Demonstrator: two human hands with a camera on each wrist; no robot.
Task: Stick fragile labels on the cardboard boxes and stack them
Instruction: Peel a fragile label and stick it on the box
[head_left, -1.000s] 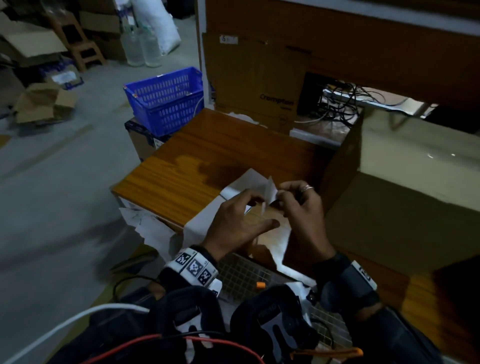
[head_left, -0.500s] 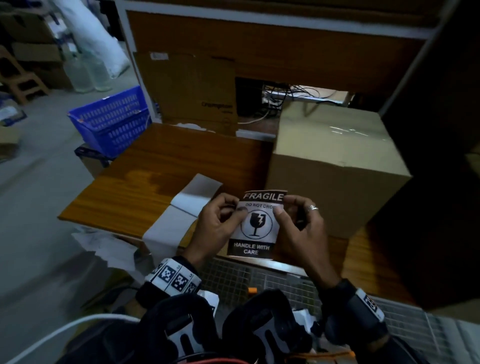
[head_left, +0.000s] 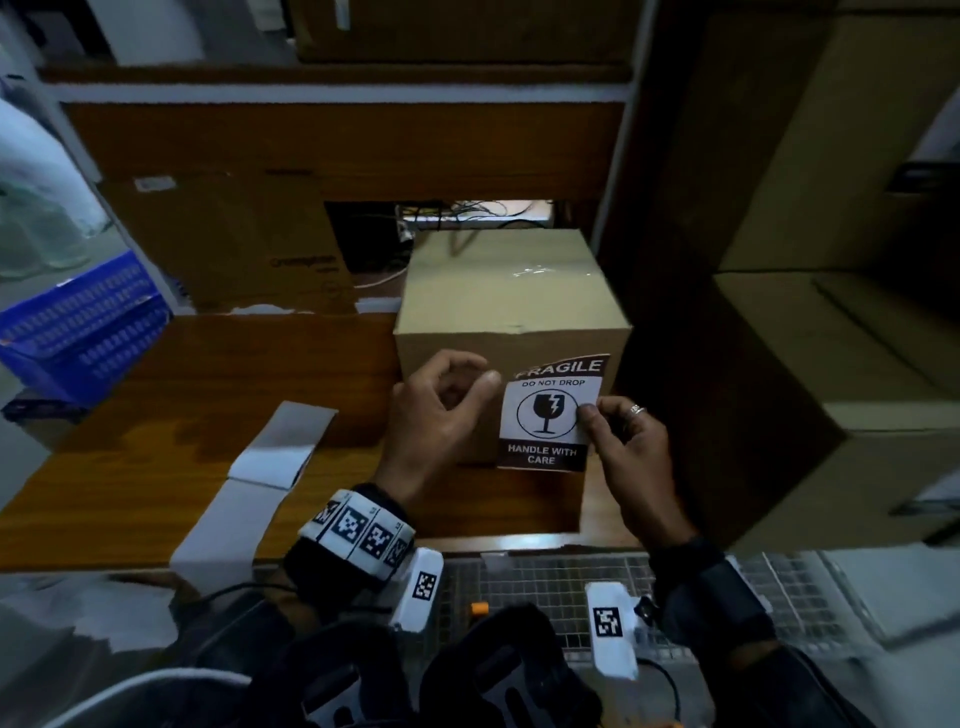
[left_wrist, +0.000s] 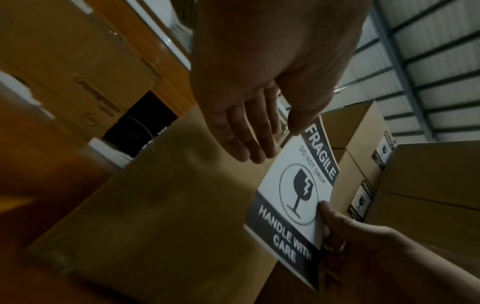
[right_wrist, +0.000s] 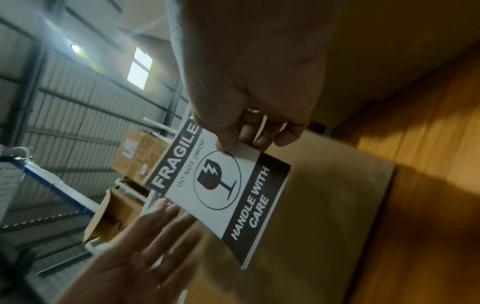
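Right hand (head_left: 631, 447) is pinching the right edge of one peeled fragile label (head_left: 550, 415) held up against the front of the cardboard box (head_left: 498, 296) on the wooden surface (head_left: 218, 374), while the left hand (head_left: 436, 410) hovers just beside it, fingers loosely curled and holding nothing. So I'd say this label isn't stuck down yet and this box isn't stacked. Count-wise: one label in hand, one box on the surface, and at least two already-labelled boxes (left_wrist: 363, 181) piled off to the right in the left wrist view.
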